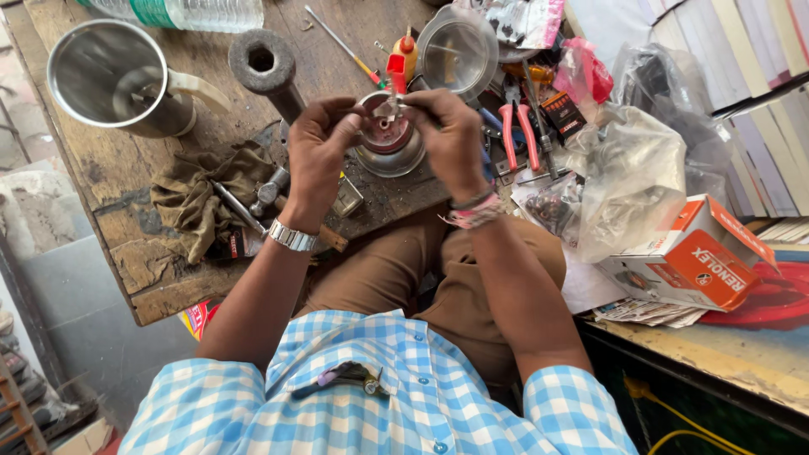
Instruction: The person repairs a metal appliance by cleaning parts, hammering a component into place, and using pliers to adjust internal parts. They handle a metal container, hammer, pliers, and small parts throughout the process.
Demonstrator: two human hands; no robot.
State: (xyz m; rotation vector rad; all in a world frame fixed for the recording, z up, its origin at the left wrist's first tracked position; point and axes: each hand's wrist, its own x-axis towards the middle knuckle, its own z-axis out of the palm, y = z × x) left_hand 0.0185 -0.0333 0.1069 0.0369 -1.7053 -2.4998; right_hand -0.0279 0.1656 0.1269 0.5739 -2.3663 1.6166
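- While both hands meet over the bench, the left hand (pixel 318 145) has its fingers curled and its fingertips pinched on a small metal part (pixel 386 109); a metal watch (pixel 291 237) sits on that wrist.
- From the other side the right hand (pixel 451 135) grips the same part, fingers bent tight round it, with bands (pixel 474 211) on its wrist.
- Just beneath the hands lies a round metal base (pixel 391 150) with a reddish middle, resting on the wooden bench (pixel 126 177); whether the part touches it cannot be told.
- Beyond the fingertips stands a small red-capped bottle (pixel 401 57), and past the right hand a clear lid (pixel 457 49).
- Right of the right hand lie red-handled pliers (pixel 517 126), then crumpled plastic bags (pixel 632 177) and an orange box (pixel 699 257).
- Left of the left hand are a brown rag (pixel 198 198) and a hammer (pixel 268 192), near the wrist.
- Farther out on that side stand a steel jar (pixel 109 80) with a pale handle and a dark iron cylinder (pixel 263 63).
- A plastic bottle (pixel 194 13) lies at the bench's far edge.
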